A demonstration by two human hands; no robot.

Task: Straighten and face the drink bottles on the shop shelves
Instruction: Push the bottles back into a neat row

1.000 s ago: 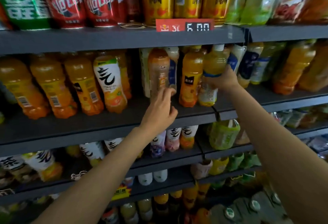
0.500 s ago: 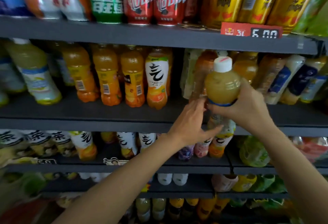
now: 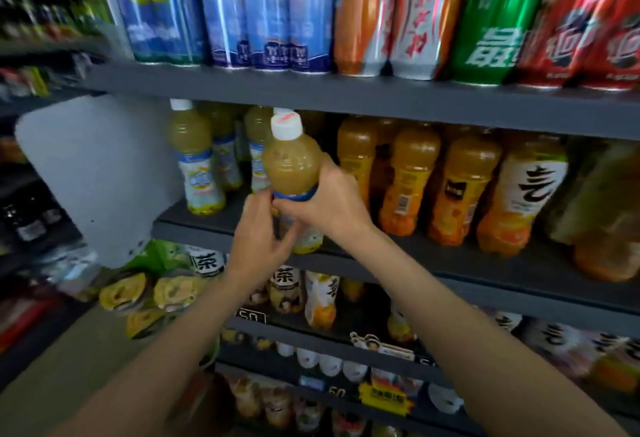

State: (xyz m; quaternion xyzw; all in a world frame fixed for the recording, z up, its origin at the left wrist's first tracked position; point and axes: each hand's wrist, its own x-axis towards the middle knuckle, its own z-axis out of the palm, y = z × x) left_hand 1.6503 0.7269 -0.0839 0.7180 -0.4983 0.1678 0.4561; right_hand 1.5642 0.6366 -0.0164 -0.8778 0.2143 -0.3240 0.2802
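Head cam: my right hand (image 3: 329, 208) wraps the pale juice bottle (image 3: 292, 166) mid-body, left hand (image 3: 259, 236) pinches its lower label, so w/ both I twist label-front, then seat it beside matching bottles (image 3: 197, 159).

Both bare forearms were extended forward and upward, converging at the middle of the view. The right hand (image 3: 332, 201) was wrapped around a bottle (image 3: 292, 168) at its waist, thumb toward the left. The left hand (image 3: 263, 232) was raised just beside it, fingers curled against the bottle's lower part.
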